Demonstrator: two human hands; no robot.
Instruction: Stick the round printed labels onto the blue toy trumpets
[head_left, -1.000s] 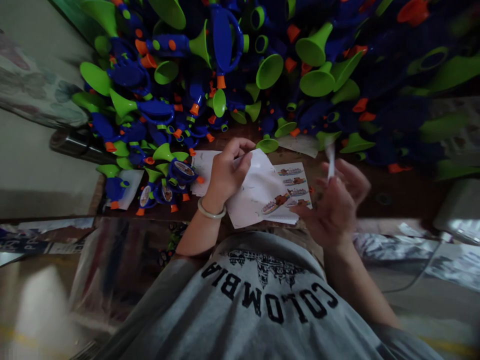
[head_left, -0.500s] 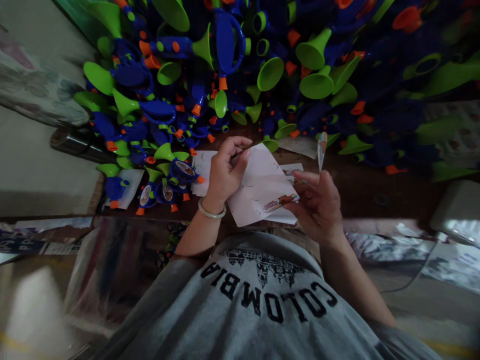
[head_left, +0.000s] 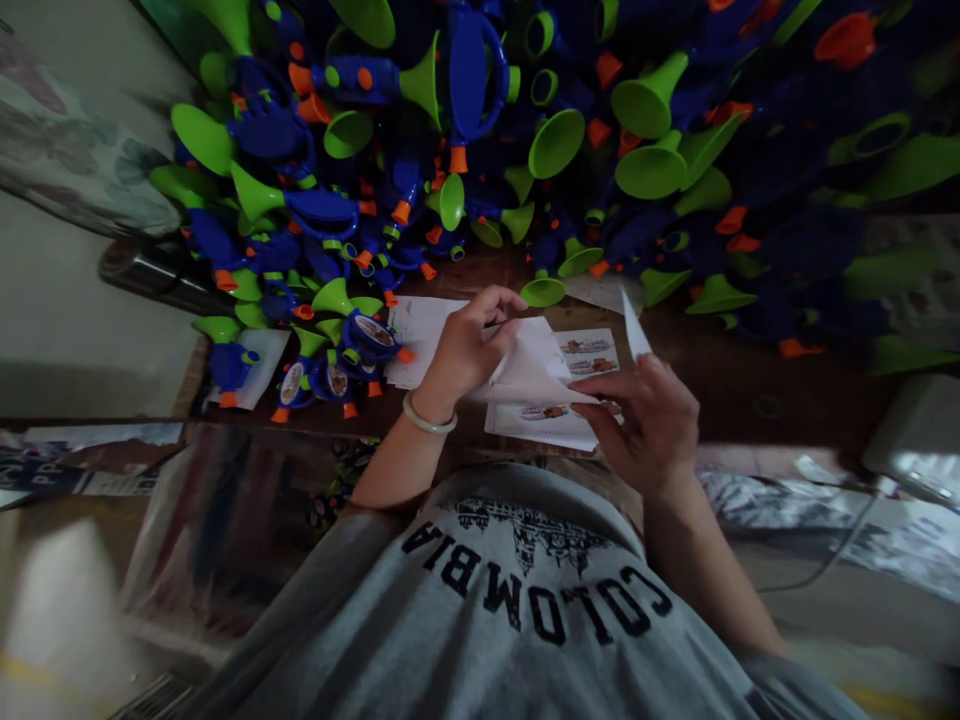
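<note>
Both hands are on a white sticker sheet (head_left: 529, 375), which is bent and seen partly edge-on. My left hand (head_left: 476, 350), with a pale bangle at the wrist, pinches its far left part. Thumb and fingers of my right hand (head_left: 652, 425) close on its right edge. A narrow pointed white piece, apparently a sticker or paper strip (head_left: 634, 325), sticks up from the fingers of the same hand. Beneath lie a sheet with printed cartoon stickers (head_left: 589, 352) and a stack of similar sheets (head_left: 540, 428).
Blue toy trumpets with green bells (head_left: 469, 80) and orange mouthpieces are heaped across the back. Several with oval stickers (head_left: 371, 335) stand at left, beside white papers (head_left: 420, 335). A black roll (head_left: 161, 275) lies at far left, a pale box (head_left: 915, 430) at right.
The sheet has turned from facing me to bent and nearly edge-on, baring the printed sheets beneath. My right hand and its strip shifted slightly down; my left hand shifted slightly right.
</note>
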